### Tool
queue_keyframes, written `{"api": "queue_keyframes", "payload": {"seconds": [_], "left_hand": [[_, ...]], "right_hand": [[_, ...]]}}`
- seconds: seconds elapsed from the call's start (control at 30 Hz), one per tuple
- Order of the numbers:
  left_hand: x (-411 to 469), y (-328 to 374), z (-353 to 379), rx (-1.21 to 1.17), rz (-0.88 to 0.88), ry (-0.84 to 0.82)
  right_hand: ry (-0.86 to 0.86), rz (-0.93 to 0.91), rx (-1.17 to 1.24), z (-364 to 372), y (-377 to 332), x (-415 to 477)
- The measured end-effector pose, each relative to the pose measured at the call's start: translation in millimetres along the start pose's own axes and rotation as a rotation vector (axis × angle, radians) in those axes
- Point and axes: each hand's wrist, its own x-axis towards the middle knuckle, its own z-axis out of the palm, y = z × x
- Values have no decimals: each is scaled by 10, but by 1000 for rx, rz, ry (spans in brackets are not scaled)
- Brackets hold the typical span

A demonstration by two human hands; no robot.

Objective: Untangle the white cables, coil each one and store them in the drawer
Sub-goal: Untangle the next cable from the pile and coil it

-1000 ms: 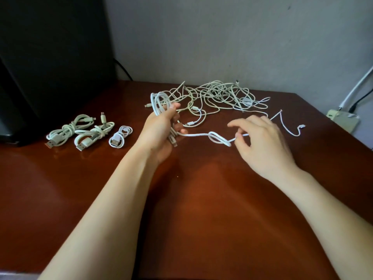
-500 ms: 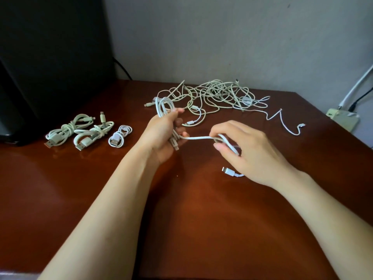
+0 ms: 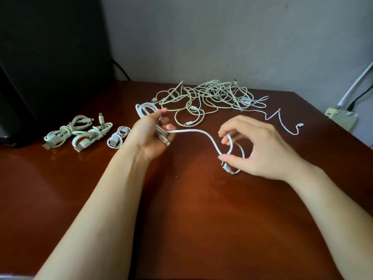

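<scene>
Coiling step, judged mid-way; left hand (image 3: 150, 136) sits just in front of the tangle (image 3: 214, 96), palm up, fingers curled round a part-made coil (image 3: 146, 109) with the thumb pressing the loops down, probably so the turns do not spring apart; firm closed hold, loops stick out above the thumb toward the tangle; right hand (image 3: 260, 146) is nearer the person than the tangle and off to its right side, thumb and fingertips pinching the free end of the same white cable (image 3: 197, 132); fingers half curled, not a fist, a small loop of cable runs round them and the connector (image 3: 225, 165) hangs just under the thumb; cable slack between the two hands, sagging in an S, likely held apart to feed the next turn onto the coil; three finished bundles (image 3: 92, 135) lie well left of the tangle on the table (image 3: 181, 209), set aside clear of the working area; one loose cable (image 3: 282, 122) trails out of the tangle's right edge; most cables remain knotted in the tangle, so task judged far from done; drawer not in view; risk: slack tail could snag the tangle's near edge.
</scene>
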Motion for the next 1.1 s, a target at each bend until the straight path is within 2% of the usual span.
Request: {"api": "queue_keyframes", "payload": {"seconds": [0.1,0.23,0.33,0.43,0.63,0.73,0.9,1.1], "left_hand": [[2,11,-6,8,29,46],[20,-2,-2,120,148,130],[40,-36,-3,243,236,94],[25,-56,-6,381,268,-8],[-58,-87,43,498,132,-208],[-97,-121,69,567,58,-252],[-184,-172,127,663,-123,-438],[-209,-152,98,710,-235,-678]], "right_hand": [[19,-25,-63,1,21,4],[144,-102,-108,31,0,26],[225,-165,-194,70,-49,46],[312,-188,-271,110,-63,49],[527,-197,-264,71,-81,39],[533,-274,-226,72,-152,34],[569,-359,-235,75,-259,23],[669,-318,-348,37,-220,25]]}}
